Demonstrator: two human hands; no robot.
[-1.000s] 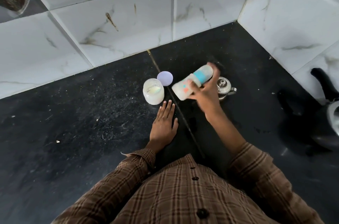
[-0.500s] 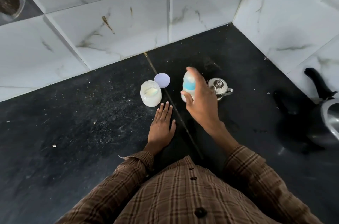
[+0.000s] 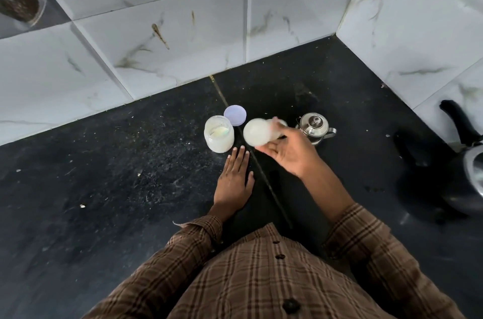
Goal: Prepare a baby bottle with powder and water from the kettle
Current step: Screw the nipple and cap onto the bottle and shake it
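My right hand (image 3: 288, 155) grips the baby bottle (image 3: 257, 133), which is tilted so its milky white base faces the camera; it is blurred. Left of it stands an open jar of white powder (image 3: 219, 137) on the black counter (image 3: 104, 188). The jar's pale lilac lid (image 3: 235, 115) lies flat just behind it. A small steel kettle (image 3: 313, 126) with a knobbed lid stands to the right of the bottle. My left hand (image 3: 234, 180) rests flat on the counter, fingers straight, just in front of the jar.
White marble tiles (image 3: 183, 31) form the back and right walls, meeting in a corner. A larger dark pot with a black handle (image 3: 467, 167) sits at the right edge. A glass jar of dark contents (image 3: 19, 4) is at the top left.
The bottle has swung in my right hand, from tilted sideways to upright and now base toward the camera. My left hand has stayed flat on the counter.
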